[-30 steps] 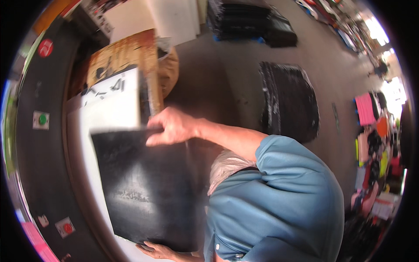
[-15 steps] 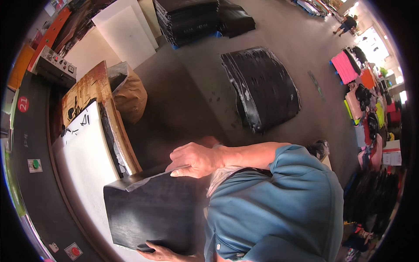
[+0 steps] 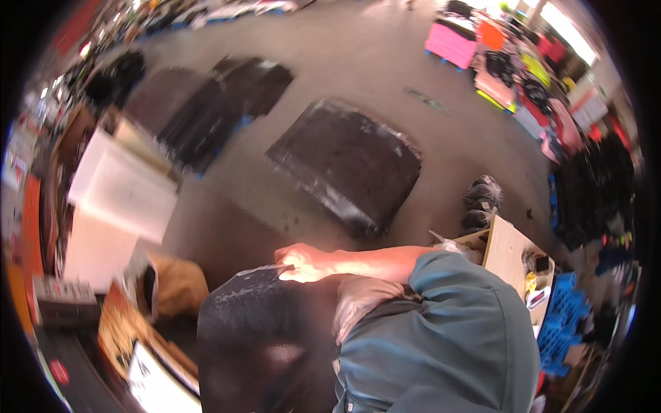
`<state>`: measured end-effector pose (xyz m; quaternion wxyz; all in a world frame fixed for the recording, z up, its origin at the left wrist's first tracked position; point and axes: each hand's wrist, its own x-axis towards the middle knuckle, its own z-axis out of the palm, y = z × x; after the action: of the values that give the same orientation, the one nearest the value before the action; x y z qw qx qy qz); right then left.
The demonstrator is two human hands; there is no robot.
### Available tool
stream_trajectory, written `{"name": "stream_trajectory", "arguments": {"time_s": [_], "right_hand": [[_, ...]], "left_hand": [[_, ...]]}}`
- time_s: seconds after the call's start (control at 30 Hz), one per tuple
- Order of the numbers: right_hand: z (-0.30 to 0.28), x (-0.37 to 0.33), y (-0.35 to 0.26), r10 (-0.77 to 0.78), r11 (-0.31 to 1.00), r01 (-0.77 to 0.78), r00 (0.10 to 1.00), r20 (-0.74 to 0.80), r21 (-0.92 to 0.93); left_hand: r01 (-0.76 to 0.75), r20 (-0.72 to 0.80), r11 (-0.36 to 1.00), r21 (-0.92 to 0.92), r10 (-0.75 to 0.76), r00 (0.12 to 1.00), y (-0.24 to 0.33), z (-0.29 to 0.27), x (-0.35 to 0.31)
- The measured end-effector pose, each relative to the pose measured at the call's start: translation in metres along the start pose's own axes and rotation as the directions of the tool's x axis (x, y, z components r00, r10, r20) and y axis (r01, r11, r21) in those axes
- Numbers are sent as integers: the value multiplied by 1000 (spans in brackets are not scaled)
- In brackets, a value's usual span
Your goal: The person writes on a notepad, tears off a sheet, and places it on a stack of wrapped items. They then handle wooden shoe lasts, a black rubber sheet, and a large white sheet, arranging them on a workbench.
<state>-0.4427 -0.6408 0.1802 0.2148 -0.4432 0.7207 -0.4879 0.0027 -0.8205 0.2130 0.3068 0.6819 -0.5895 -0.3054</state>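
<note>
My right hand (image 3: 303, 263) is closed on the upper edge of a black rubber-like sheet (image 3: 244, 323), fingers pinched over its corner. The sheet hangs in front of my body, its lower part blurred and running out at the bottom of the view. My left hand does not show. Down at the lower left, partly hidden by the sheet, is a white work surface (image 3: 162, 385) with dark marks on it. On the floor ahead lies a stack of black sheets (image 3: 348, 165) with pale, ragged edges.
More black sheet stacks (image 3: 206, 113) stand on blue pallets at the far left. White boards (image 3: 124, 186) lean near a brown paper sack (image 3: 177, 286). A wooden box (image 3: 506, 251) and a blue plastic crate (image 3: 561, 323) are at the right. Coloured piles (image 3: 451, 45) line the far right.
My view has turned away from the machine, which now sits lower left. The black sheet has come off the white surface with my right hand still gripping it. My left hand has left the view.
</note>
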Motion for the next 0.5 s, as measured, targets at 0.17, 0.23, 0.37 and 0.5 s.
{"name": "stream_trajectory", "arguments": {"time_s": [0.17, 0.23, 0.37, 0.5], "right_hand": [[-150, 3, 56, 325, 946, -274, 762, -561, 176], [-216, 7, 56, 348, 932, -145, 622, -701, 333], [-353, -13, 45, 314, 877, 269, 309, -898, 399], [-458, -92, 80, 166, 904, 403, -18, -986, 145]], "left_hand": [[-447, 162, 873, -196, 478, 863, 144, 144, 30], [-494, 157, 829, -263, 542, 825, 228, 202, 14], [-454, 155, 595, -663, 703, 694, 352, 259, -66], [-452, 268, 408, -793, 900, 343, 360, 286, -161]]}}
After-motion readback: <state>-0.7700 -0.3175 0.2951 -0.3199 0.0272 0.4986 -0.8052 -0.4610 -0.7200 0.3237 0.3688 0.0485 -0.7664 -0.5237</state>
